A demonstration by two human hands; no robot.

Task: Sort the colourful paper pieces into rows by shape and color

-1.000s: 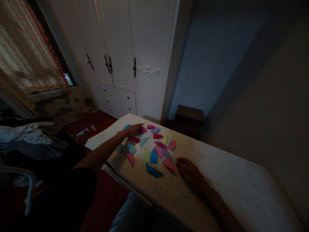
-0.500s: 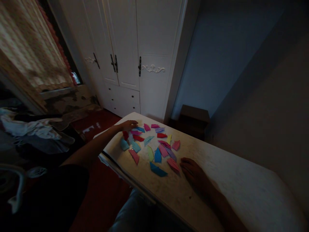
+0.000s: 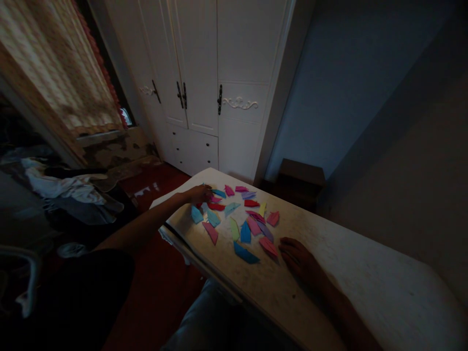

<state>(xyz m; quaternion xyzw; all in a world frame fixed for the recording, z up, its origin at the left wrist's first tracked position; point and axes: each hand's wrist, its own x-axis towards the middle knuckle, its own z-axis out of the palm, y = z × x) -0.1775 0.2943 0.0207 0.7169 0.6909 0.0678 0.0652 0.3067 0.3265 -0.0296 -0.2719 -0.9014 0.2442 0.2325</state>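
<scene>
Several folded paper pieces in many colours lie scattered on a pale table (image 3: 270,287). My left hand (image 3: 200,194) reaches to the far left of them, its fingers bent a little and resting at a magenta piece (image 3: 216,199), beside a blue piece (image 3: 219,193). It partly covers a red piece (image 3: 216,207). No paper is seen lifted in it. My right hand (image 3: 297,254) lies flat on the table, fingers stretched out, just right of a pink piece (image 3: 268,246). A dark blue piece (image 3: 245,253) lies closest to the table's front edge.
A white wardrobe (image 3: 239,141) stands behind the table, with a brown box-like cabinet (image 3: 302,171) beside it. Clothes (image 3: 54,183) are heaped at the left, near a curtain (image 3: 69,63). Red floor (image 3: 157,287) shows below the table's near edge.
My left hand has moved slightly toward me, from near the blue piece onto the magenta and red ones. My right hand stays put. The whole view has shifted slightly.
</scene>
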